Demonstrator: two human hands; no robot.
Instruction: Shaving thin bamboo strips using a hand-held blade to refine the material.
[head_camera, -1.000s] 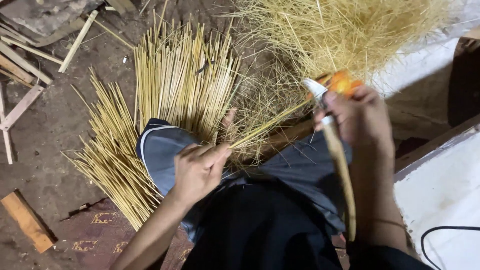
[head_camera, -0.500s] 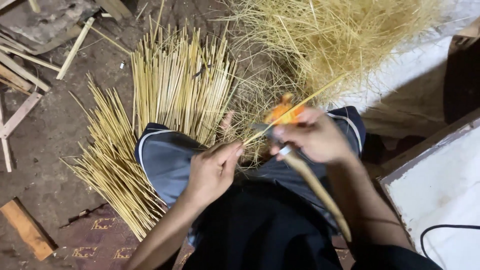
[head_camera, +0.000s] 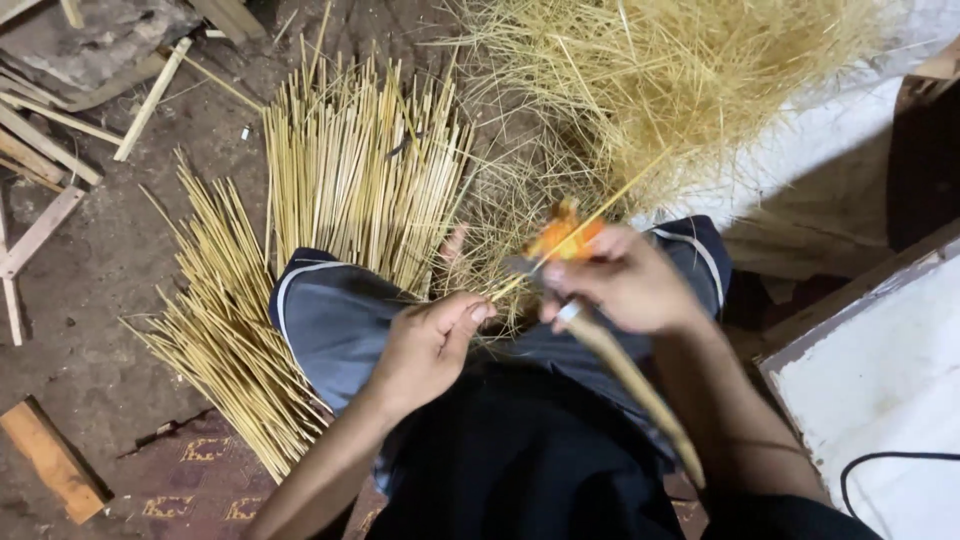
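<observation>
Stripping looks to be the step in hand: the left hand (head_camera: 425, 345) is pinching the near end of a thin straw stalk (head_camera: 580, 225) between thumb and fingers, while the right hand (head_camera: 625, 280) is closing fully around an orange-handled knife (head_camera: 560, 240) and pressing its blade against the stalk. Both are working over the lap, near a fanned pile of cut sticks (head_camera: 350, 190) on the left and loose straw (head_camera: 680, 80) far right. Next, I judge, the blade needs steady drawing along the stalk.
</observation>
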